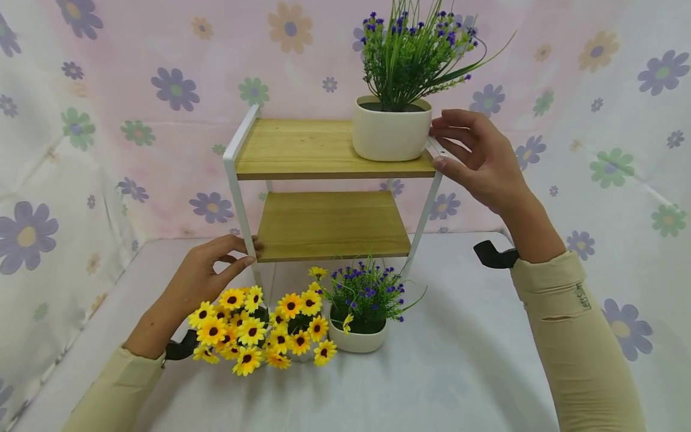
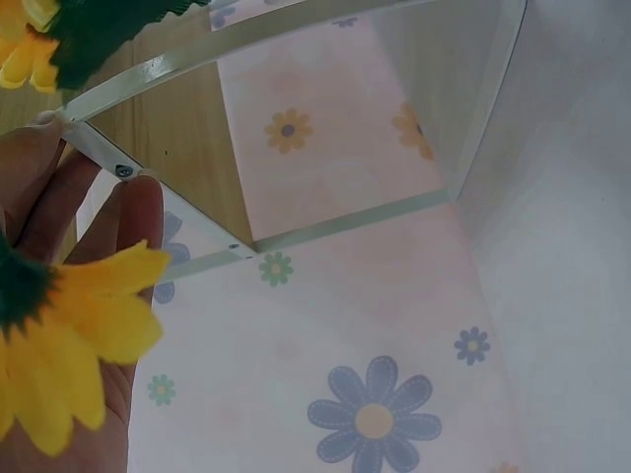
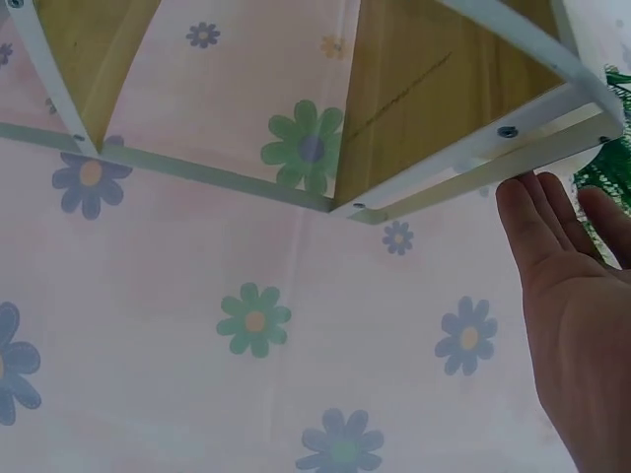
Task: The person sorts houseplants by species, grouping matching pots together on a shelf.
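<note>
A two-tier shelf rack point(image 1: 324, 222) with wooden boards and a white metal frame stands between the hands. At the lower board's left end, my left hand point(image 1: 207, 267) pinches the frame, thumb in front; the left wrist view has its fingers at the side bar point(image 2: 123, 169). On the top board's right end sits a white planter point(image 1: 391, 135) with grass and purple flowers. My right hand point(image 1: 480, 159) is beside that planter, thumb at the front corner of the top rail. In the right wrist view its fairly straight fingers reach the rail point(image 3: 503, 177) from outside.
In front of the rack, two bunches of yellow flowers point(image 1: 251, 331) point(image 1: 302, 324) stand beside a smaller white planter point(image 1: 358, 342) with purple flowers. A white cloth covers the table point(image 1: 432, 384). Behind hangs a flower-print backdrop point(image 1: 178, 156).
</note>
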### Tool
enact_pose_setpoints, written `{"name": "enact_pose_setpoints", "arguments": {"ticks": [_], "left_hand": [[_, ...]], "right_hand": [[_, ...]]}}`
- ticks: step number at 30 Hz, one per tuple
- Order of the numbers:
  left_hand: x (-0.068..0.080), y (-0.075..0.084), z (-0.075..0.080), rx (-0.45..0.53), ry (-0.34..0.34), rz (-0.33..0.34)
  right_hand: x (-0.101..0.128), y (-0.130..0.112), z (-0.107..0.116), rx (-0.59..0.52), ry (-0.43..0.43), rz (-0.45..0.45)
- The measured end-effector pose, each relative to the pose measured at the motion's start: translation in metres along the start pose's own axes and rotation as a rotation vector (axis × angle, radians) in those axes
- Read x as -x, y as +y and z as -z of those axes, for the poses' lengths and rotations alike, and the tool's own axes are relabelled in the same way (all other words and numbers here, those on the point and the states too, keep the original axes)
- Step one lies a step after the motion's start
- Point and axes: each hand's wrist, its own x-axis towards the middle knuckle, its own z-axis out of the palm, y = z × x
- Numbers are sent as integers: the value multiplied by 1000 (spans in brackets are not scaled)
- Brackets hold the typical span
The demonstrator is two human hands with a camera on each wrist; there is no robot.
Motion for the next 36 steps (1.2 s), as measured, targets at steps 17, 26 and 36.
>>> {"name": "enact_pose_setpoints", "arguments": {"ticks": [17, 26, 36], "left_hand": [[-2, -3, 0, 19, -19, -22], [-2, -3, 2, 3, -18, -19], [-1, -4, 1, 2, -18, -16]], "right_hand": [[61, 3, -6, 24, 8, 249], [101, 26, -15, -1, -18, 208], [127, 57, -27, 1, -255, 105]]}}
